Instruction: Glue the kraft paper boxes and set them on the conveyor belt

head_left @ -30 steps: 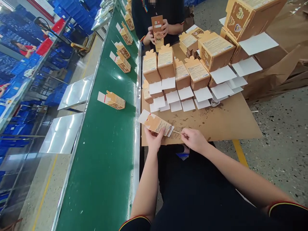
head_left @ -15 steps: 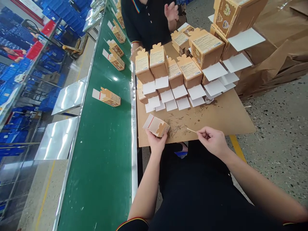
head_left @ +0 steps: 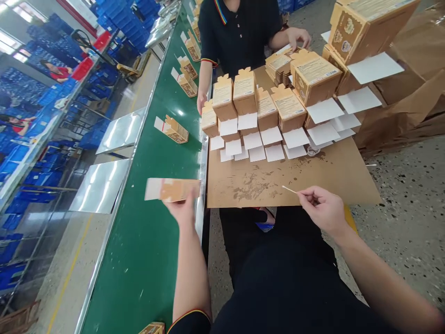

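Note:
A tan cardboard box with a white flap is held by my left hand over the green conveyor belt; motion blurs the box a little. Between the thumb and fingers of my right hand is a thin cotton swab, its white tip pointing left. That hand hovers over the front right of the brown cardboard sheet, which carries dark wet spots. Stacked boxes with white flaps sticking out toward me stand on the sheet's far part.
More boxes stand on the belt, one ahead of my left hand and another at the bottom edge. Across the sheet a person has one hand at a pile of flat cartons. A metal rail edges the belt.
My left hand has carried the box left, from the cardboard sheet to above the belt. My right hand keeps the swab, now farther right. The other person's hand has come down to the carton pile.

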The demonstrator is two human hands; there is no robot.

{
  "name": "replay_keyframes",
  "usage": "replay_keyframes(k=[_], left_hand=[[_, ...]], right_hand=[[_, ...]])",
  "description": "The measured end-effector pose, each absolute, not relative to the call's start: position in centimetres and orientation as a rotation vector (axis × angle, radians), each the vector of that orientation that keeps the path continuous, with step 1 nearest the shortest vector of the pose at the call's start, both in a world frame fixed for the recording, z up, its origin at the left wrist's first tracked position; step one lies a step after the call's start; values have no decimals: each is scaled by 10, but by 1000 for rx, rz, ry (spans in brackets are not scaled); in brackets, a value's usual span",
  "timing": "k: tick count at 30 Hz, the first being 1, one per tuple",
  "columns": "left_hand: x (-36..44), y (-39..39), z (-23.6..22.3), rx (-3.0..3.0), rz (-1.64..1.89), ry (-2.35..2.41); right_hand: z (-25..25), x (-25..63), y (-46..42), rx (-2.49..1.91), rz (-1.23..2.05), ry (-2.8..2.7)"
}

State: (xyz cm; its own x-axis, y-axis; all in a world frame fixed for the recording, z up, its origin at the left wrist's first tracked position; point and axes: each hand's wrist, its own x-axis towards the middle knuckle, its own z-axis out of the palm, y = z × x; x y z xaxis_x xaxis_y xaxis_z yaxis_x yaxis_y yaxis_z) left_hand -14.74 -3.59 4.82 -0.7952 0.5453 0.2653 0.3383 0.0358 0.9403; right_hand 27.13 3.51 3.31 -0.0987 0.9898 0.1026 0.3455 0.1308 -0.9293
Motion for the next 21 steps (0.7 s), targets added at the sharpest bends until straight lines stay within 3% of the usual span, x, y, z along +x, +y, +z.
replay_keyframes(k=[4, 9, 13, 16, 21], left_hand=[[-218, -58, 56, 579, 1900, 2377], [-216, -82, 44, 471, 1757, 2515], [-185, -81, 53, 800, 2128, 2697], [-171, -22, 75, 1060, 2232, 2277], [-170, 147, 112, 804, 1833, 1914]], right_hand=[[27, 281, 40, -1357, 966, -1574], [25, 286, 43, -1383, 947, -1573], [21, 304, 42, -1475, 865, -1536], [21, 313, 41, -1517, 859, -1495], [27, 307, 38, -1502, 873, -1508]])
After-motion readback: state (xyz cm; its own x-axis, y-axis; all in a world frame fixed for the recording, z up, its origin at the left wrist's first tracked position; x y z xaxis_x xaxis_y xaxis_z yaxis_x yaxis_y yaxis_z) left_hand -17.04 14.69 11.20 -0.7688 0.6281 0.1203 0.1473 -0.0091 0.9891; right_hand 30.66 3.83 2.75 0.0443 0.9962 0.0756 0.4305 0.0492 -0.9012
